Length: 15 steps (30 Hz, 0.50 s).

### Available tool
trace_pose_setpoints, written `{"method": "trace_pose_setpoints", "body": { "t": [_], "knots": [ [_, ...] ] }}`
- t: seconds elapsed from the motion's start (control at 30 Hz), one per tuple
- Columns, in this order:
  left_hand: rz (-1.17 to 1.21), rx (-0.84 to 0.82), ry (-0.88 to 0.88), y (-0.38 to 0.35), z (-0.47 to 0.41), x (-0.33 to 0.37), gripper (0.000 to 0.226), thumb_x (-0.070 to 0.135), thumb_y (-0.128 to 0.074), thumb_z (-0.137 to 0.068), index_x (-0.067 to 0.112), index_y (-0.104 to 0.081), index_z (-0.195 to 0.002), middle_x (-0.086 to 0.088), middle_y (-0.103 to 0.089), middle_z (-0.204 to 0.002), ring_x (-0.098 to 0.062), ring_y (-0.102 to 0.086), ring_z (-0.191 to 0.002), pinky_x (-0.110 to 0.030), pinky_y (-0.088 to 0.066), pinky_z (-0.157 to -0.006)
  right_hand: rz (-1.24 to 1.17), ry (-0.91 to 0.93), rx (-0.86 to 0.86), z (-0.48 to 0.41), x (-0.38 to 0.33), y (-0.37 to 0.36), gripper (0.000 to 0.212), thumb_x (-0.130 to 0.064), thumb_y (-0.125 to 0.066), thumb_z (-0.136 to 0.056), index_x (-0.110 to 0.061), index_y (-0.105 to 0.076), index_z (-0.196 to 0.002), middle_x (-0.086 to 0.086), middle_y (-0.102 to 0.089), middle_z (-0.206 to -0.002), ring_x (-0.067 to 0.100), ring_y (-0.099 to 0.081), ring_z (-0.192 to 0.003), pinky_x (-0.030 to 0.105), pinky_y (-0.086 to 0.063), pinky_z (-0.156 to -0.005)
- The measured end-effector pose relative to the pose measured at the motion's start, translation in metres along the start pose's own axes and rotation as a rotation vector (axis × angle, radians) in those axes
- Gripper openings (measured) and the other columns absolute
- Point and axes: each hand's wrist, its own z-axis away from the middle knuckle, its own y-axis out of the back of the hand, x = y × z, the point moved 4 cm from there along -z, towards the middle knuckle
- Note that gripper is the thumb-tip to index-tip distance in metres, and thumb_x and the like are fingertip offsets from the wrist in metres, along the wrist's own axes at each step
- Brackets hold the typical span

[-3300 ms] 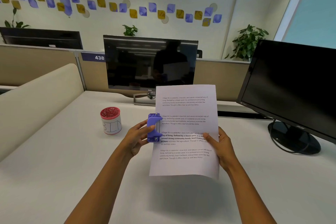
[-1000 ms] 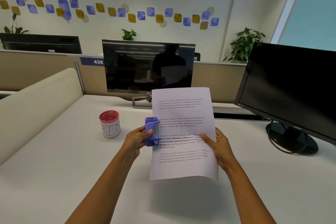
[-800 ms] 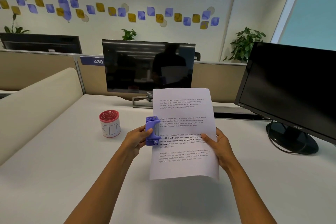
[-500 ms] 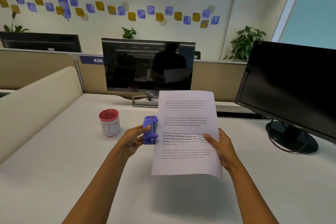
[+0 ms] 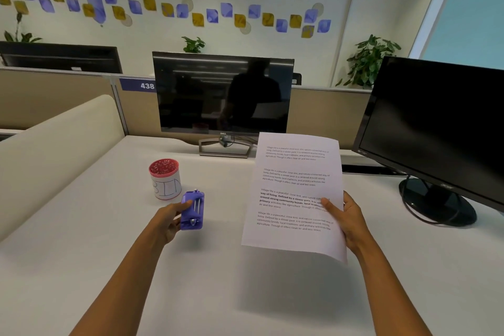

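Leftmost, a red-rimmed cup (image 5: 165, 179) stands on the white desk (image 5: 81, 267); just near of it the left hand (image 5: 170, 219) grips a purple hole punch (image 5: 192, 210), well apart from the printed sheet (image 5: 296, 196) pinched upright by the right hand (image 5: 346, 219).

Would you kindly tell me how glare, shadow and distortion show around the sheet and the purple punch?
Head view: wide-angle bending tilts the right monitor; the centre monitor reflects ceiling lights and a silhouette; the sheet, held by the right hand, casts a soft shadow on the desk; the purple punch in the left hand looks slightly blurred.
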Motion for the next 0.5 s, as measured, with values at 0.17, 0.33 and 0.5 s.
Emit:
{"method": "trace_pose_setpoints", "body": {
  "t": [0.17,0.33,0.5],
  "knots": [
    [-0.083,0.086,0.070,0.027,-0.005,-0.006,0.049,0.007,-0.060,-0.086,-0.007,-0.042,-0.130,-0.016,-0.056,-0.104,-0.023,-0.056,-0.070,-0.029,-0.055,-0.046,0.026,-0.010,0.023,0.003,-0.003,0.009,0.070,-0.050,-0.079,-0.056,-0.025,-0.055,-0.117,0.006,-0.067,-0.115,0.029,-0.068,-0.094,0.034,-0.059,-0.061],
    [-0.137,0.182,0.087,0.047,-0.009,-0.007,0.054,0.006,-0.061,-0.085,-0.006,-0.039,-0.133,-0.022,-0.051,-0.132,-0.025,-0.055,-0.071,-0.028,-0.052,-0.042,0.054,-0.005,0.050,0.005,-0.004,0.025,0.098,-0.065,-0.082,-0.032,-0.026,-0.055,-0.117,0.004,-0.066,-0.114,0.028,-0.067,-0.096,0.033,-0.059,-0.062],
    [-0.183,0.210,0.108,0.055,-0.012,-0.011,0.052,0.004,-0.060,-0.086,-0.008,-0.038,-0.132,-0.021,-0.051,-0.120,-0.023,-0.051,-0.068,-0.029,-0.050,-0.042,0.069,-0.023,0.050,0.007,-0.002,0.037,0.100,-0.064,-0.083,-0.030,-0.026,-0.055,-0.118,0.004,-0.067,-0.114,0.031,-0.067,-0.095,0.035,-0.059,-0.061]
  ]
}}
